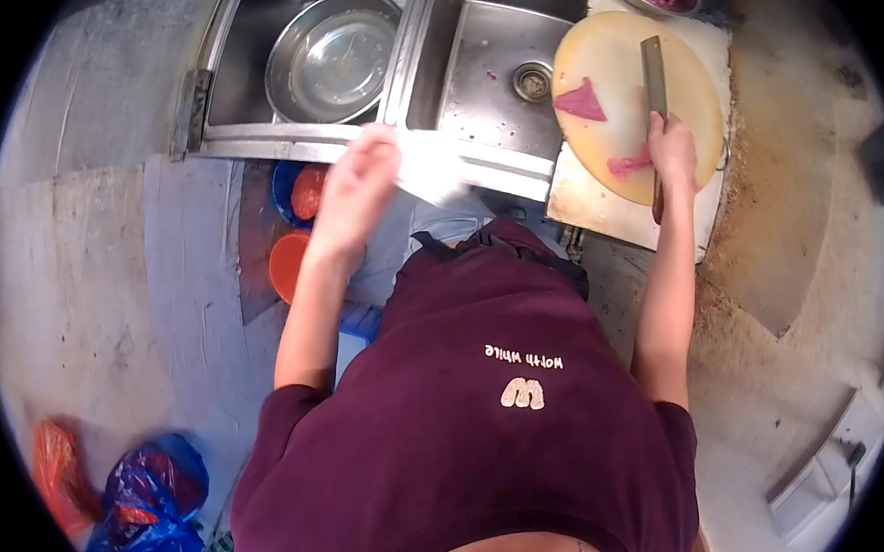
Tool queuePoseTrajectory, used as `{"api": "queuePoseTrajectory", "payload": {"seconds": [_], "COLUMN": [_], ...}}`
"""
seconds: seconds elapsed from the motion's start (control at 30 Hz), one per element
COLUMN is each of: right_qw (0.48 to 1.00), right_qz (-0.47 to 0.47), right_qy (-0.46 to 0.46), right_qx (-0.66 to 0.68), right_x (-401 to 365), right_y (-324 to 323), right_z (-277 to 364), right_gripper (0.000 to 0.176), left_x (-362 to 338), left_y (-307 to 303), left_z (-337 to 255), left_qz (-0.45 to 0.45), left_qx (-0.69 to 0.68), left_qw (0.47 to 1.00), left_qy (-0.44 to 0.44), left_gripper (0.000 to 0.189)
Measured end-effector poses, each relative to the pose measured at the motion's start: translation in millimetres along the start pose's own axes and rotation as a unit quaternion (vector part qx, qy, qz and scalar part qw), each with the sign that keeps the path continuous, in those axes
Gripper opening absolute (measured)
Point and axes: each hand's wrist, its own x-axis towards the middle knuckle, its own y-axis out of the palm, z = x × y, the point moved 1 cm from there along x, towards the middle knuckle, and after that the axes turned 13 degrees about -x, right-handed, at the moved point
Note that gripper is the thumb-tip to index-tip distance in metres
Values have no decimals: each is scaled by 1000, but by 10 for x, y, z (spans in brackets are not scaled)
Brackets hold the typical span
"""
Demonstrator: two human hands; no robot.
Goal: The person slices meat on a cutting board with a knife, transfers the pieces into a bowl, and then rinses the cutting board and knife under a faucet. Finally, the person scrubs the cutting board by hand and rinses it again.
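Open room lies above the right-hand basin [491,46], between the raised divider [408,57] and the round board [609,56], while the knife [653,73] bars the way across that board and a blurred white item [432,169] obstructs the sink's near edge.

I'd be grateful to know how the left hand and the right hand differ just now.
The left hand holds a white item, too washed out to name; the right hand grips a knife.
The left is blurred before the sinks' front edge; the right, clearer, is over the round board.
Both are bare.
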Motion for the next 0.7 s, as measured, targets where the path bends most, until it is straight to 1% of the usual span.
{"api": "queuePoseTrajectory", "payload": {"seconds": [0.03,0.07,0.1,0.13,0.17,0.2,0.23,0.27,0.3,0.33,0.37,0.4,0.43,0.47,0.5,0.53,0.57,0.63,0.67,0.7], "right_qw": [1000,999,997,996,996,995,996,996,995,996,997,997,997,997,997,995,989,995,996,997], "right_qz": [-17,-31,-40,-15,-5,-15,-30,-31,-28,-11,1,10,5,-3,-7,-26,-49,-61,-38,-15], "right_qy": [-15,-36,-63,-73,-85,-96,-81,-75,-62,-70,-76,-81,-80,-80,-77,-79,-79,-60,-69,-76], "right_qx": [-1,-1,-32,-54,-27,7,-19,31,79,49,19,-11,0,11,22,50,115,43,35,25], "right_x": [-52,-112,-137,-147,-216,-194,-78,-73,-96,-69,-15,23,6,-23,-86,-182,-267,-215,-267,-318], "right_y": [-29,-41,-74,67,17,93,246,223,205,241,254,248,211,178,157,69,38,190,126,59], "right_z": [-17,-12,-16,32,113,93,-27,0,11,2,-26,-42,-35,-23,5,79,128,33,71,125], "right_gripper": [46,43,42,43,41,38,36,37,37,37,37,38,37,37,36,39,39,39,39,40], "left_x": [-49,-138,-195,-384,-544,-711,-835,-937,-997,-978,-983,-995,-982,-935,-926,-864,-749,-395,-133,160], "left_y": [-283,-543,-997,-1334,-1622,-1952,-2280,-2623,-2858,-2928,-3231,-3445,-3493,-3545,-3734,-3632,-3522,-3254,-2833,-2267], "left_z": [3,-21,201,82,67,70,98,148,171,172,243,212,169,171,167,117,40,-59,-95,-115], "left_qz": [-130,-195,-295,-372,-442,-493,-537,-556,-571,-607,-625,-632,-638,-682,-692,-677,-648,-571,-519,-464], "left_qx": [-5,-19,-40,11,49,85,118,141,165,154,160,168,177,100,119,223,324,470,434,390], "left_qw": [991,980,953,926,891,862,830,814,799,773,754,750,745,723,708,694,678,646,695,741], "left_qy": [21,36,50,68,85,87,89,93,90,105,120,101,82,51,78,101,127,192,244,290], "left_gripper": [21,19,20,20,21,21,21,20,20,16,19,23,27,35,36,37,38,34,31,27]}}
